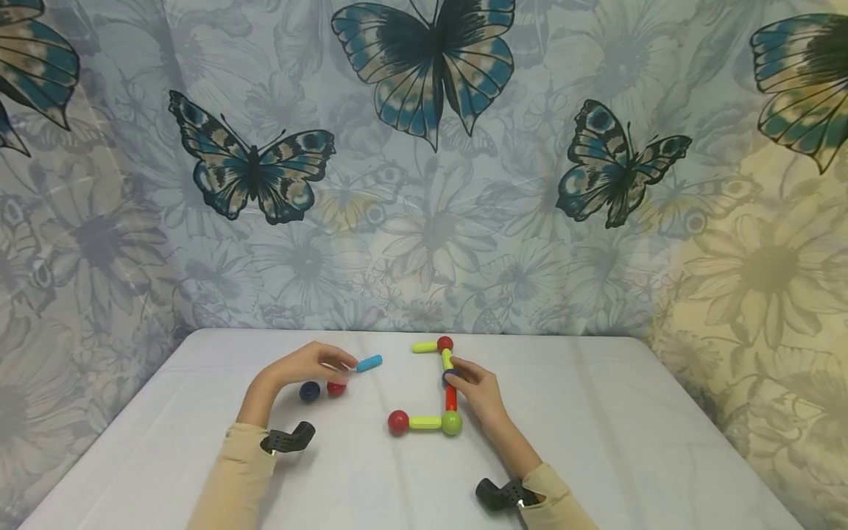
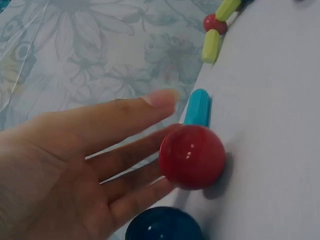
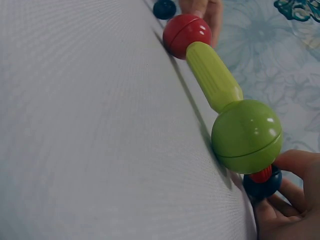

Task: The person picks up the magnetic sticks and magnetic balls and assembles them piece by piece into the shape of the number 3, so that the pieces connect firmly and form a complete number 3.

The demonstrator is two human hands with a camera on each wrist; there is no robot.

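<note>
My left hand point(image 1: 310, 366) hovers over a loose red ball point(image 1: 336, 389), its fingers loosely extended beside a light blue stick point(image 1: 369, 363). In the left wrist view, thumb and fingers stand apart behind the red ball point(image 2: 192, 157); whether they touch it I cannot tell. Beside it lies a loose dark blue ball point(image 1: 309, 391). My right hand point(image 1: 485, 396) pinches a dark blue ball point(image 3: 262, 185) in a chain of balls and sticks. From that ball a red stick point(image 1: 451, 398) leads to a green ball point(image 1: 452, 422).
At the chain's near end, a yellow-green stick point(image 1: 425, 422) joins the green ball to a red ball point(image 1: 398, 422). Its far end has another red ball point(image 1: 444, 344) between two yellow-green sticks. A white cloth point(image 1: 616, 442) covers the table, backed by butterfly-patterned fabric point(image 1: 437, 250).
</note>
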